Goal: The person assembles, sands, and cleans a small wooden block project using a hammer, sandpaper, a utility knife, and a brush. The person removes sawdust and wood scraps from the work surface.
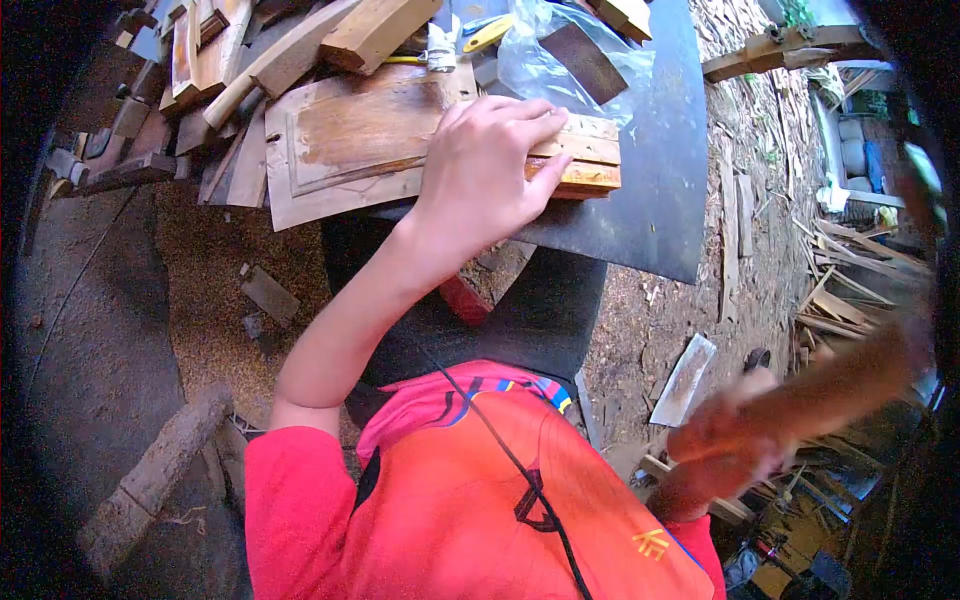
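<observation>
My left hand grips a stacked wooden block on the dark work table, its fingers over the top and its thumb along the near side. Under and beside that hand lies a wooden panel with a carved, raised frame. Out to the right, off the table, my right hand is smeared by motion. It is closed round a long reddish-brown piece of wood, which is raised and tilted; its far end is blurred.
Wood offcuts pile up at the table's back left. A clear plastic bag, a yellow-handled tool and a dark flat block lie behind the left hand. A log rests at lower left. Scrap wood covers the ground at right.
</observation>
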Available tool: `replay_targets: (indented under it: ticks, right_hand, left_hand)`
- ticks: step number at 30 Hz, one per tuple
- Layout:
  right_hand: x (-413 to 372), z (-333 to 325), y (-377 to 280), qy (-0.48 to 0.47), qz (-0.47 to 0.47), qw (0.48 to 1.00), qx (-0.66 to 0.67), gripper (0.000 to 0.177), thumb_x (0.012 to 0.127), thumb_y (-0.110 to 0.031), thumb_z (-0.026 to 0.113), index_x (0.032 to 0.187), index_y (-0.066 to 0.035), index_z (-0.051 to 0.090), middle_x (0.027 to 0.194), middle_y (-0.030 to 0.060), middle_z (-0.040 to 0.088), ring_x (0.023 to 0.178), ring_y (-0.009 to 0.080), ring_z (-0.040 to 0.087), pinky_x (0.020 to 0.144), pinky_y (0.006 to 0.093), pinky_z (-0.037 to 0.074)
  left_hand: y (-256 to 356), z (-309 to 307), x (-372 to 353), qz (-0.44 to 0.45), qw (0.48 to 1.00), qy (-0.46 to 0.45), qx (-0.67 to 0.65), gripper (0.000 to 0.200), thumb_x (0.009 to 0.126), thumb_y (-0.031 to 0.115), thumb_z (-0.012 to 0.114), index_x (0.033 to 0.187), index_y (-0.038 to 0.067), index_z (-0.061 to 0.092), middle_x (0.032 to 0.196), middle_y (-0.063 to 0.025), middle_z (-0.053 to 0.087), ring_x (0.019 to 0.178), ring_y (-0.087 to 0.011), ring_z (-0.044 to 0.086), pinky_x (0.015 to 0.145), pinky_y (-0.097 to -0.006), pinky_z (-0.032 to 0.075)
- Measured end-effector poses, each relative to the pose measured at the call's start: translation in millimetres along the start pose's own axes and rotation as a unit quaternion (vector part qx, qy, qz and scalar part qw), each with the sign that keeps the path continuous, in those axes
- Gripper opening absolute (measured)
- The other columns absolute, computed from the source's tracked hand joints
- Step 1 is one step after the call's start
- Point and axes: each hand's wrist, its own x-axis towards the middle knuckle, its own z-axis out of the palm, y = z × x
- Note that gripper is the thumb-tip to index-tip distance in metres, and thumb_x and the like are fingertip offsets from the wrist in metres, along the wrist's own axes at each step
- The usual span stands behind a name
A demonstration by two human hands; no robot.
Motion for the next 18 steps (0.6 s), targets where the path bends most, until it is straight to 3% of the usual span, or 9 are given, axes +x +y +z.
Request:
replay_targets:
  ticks: [1,3,4,6,9,12,15,16,18]
  right_hand:
    - [5,10,14,-0.039,0.006,0.988,-0.149,0.042,0.106,-0.023,0.071,0.141,-0.001,0.066,0.084,0.0010,0.068,0.060,0.0121,0.059,0.055,0.0268,0.047]
    - [25,41,21,-0.070,0.151,0.898,-0.407,0.059,0.106,-0.028,0.072,0.157,-0.001,0.060,0.082,-0.0032,0.061,0.061,0.0071,0.055,0.054,0.0261,0.043]
    - [29,51,21,-0.065,0.224,0.895,-0.380,0.062,0.106,-0.031,0.073,0.158,0.000,0.059,0.081,-0.0029,0.060,0.062,0.0059,0.054,0.054,0.0253,0.043]
    - [17,61,5,-0.025,0.144,0.923,-0.357,0.058,0.106,-0.031,0.072,0.152,0.001,0.062,0.085,-0.0006,0.063,0.063,0.0059,0.055,0.054,0.0256,0.043]
    - [6,29,2,-0.032,-0.040,0.991,-0.125,0.049,0.101,-0.025,0.073,0.140,0.002,0.058,0.083,0.0011,0.049,0.054,0.0153,0.047,0.047,0.0326,0.042]
    - [4,36,7,-0.026,-0.017,0.996,-0.088,0.054,0.101,-0.021,0.072,0.148,0.000,0.055,0.083,0.0023,0.054,0.057,0.0146,0.049,0.050,0.0324,0.042]
    - [23,40,19,-0.067,0.160,0.897,-0.407,0.069,0.104,-0.027,0.073,0.164,0.000,0.053,0.083,0.0006,0.062,0.063,0.0075,0.054,0.053,0.0249,0.041]
    - [27,54,15,-0.059,0.232,0.901,-0.361,0.060,0.105,-0.028,0.070,0.156,0.002,0.059,0.083,-0.0012,0.061,0.062,0.0066,0.055,0.052,0.0245,0.042]
    - [16,59,-10,-0.039,0.171,0.909,-0.378,0.067,0.102,-0.030,0.074,0.160,0.002,0.057,0.093,0.0010,0.064,0.068,0.0090,0.057,0.057,0.0299,0.047]
  left_hand:
    - [-1,-1,1,0.002,1.000,0.004,0.005,0.038,0.094,0.028,0.080,0.125,0.005,0.083,0.125,-0.0104,0.081,0.118,-0.0323,0.073,0.107,-0.0493,0.053]
    - [1,0,0,0.006,1.000,0.009,0.012,0.037,0.094,0.028,0.080,0.124,0.005,0.083,0.124,-0.0104,0.081,0.118,-0.0323,0.073,0.107,-0.0491,0.053]
    - [2,0,-1,0.007,1.000,0.007,0.013,0.037,0.094,0.028,0.080,0.124,0.005,0.083,0.124,-0.0103,0.081,0.117,-0.0322,0.073,0.106,-0.0490,0.053]
    - [2,-1,0,0.007,1.000,0.008,0.018,0.038,0.094,0.027,0.081,0.124,0.006,0.083,0.123,-0.0103,0.081,0.117,-0.0321,0.073,0.106,-0.0489,0.053]
    - [0,1,-1,0.008,1.000,0.012,0.014,0.038,0.093,0.027,0.081,0.124,0.005,0.083,0.122,-0.0102,0.081,0.116,-0.0320,0.073,0.106,-0.0486,0.053]
    - [-1,2,-1,0.006,1.000,0.015,0.011,0.037,0.093,0.027,0.081,0.123,0.005,0.083,0.123,-0.0103,0.081,0.116,-0.0321,0.073,0.107,-0.0486,0.053]
    - [-1,3,-2,0.008,1.000,0.022,0.009,0.037,0.093,0.027,0.081,0.123,0.006,0.083,0.124,-0.0102,0.081,0.116,-0.0321,0.073,0.106,-0.0487,0.053]
    - [-1,3,-3,0.008,1.000,0.018,0.012,0.037,0.093,0.027,0.081,0.123,0.006,0.083,0.124,-0.0100,0.081,0.116,-0.0319,0.073,0.107,-0.0487,0.053]
    - [-1,4,-2,0.008,1.000,0.015,0.018,0.037,0.093,0.027,0.081,0.123,0.006,0.083,0.125,-0.0098,0.081,0.117,-0.0317,0.073,0.107,-0.0489,0.053]
